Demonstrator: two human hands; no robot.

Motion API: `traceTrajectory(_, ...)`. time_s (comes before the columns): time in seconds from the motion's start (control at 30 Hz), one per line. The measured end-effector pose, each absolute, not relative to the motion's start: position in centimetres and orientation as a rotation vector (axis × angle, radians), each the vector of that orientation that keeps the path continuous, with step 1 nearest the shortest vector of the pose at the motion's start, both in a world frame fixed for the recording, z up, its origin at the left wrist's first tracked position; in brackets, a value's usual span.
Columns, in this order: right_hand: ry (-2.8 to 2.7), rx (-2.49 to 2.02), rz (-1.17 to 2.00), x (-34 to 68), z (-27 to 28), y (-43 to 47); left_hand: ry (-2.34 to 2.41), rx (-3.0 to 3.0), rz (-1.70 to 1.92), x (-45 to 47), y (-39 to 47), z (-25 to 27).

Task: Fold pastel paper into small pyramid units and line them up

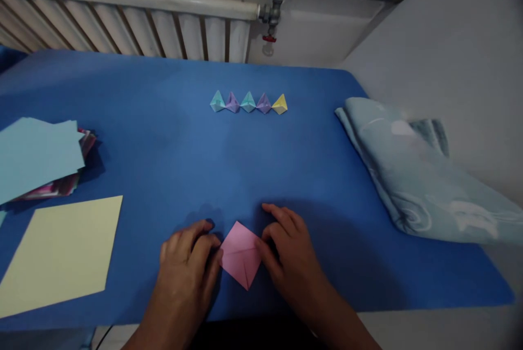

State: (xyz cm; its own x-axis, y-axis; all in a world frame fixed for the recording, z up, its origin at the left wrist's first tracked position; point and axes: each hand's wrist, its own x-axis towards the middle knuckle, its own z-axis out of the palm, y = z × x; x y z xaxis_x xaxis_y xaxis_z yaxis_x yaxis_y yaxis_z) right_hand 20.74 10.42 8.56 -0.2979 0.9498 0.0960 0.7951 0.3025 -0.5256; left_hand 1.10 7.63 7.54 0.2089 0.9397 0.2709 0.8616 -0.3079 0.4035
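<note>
A small pink folded paper (241, 257) lies on the blue table near its front edge, turned like a diamond, with crease lines meeting near its middle. At its left corner, my left hand (186, 263) pinches the paper between thumb and curled fingers. My right hand (288, 246) holds the right corner, thumb on the paper and the other fingers bent beyond it. The undersides of both hands' fingertips are partly hidden.
Several small folded paper pieces (249, 102) in teal, purple and yellow form a row farther back. On the left are a pale yellow sheet (69, 252) and a paper stack (38, 154). A folded blanket (408, 170) lies right; a radiator (159, 29) stands behind.
</note>
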Motion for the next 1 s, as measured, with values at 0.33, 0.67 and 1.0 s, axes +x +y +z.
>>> traceTrajectory(0.33, -2.211, -1.651, 0.478, 22.2, 8.4, 10.5, 1.383, 2.693, 0.68, 1.6, 7.2, 8.0)
traceTrajectory(0.67, -2.044, -1.005, 0.806, 19.5, 11.0, 9.4, 1.42, 2.843, 0.707, 1.9, 7.2, 7.8)
traceTrajectory(1.0, -2.03, -1.153, 0.837, 18.6, 8.1, 9.9, 1.487, 2.74, 0.603, -0.1, 4.7, 6.9)
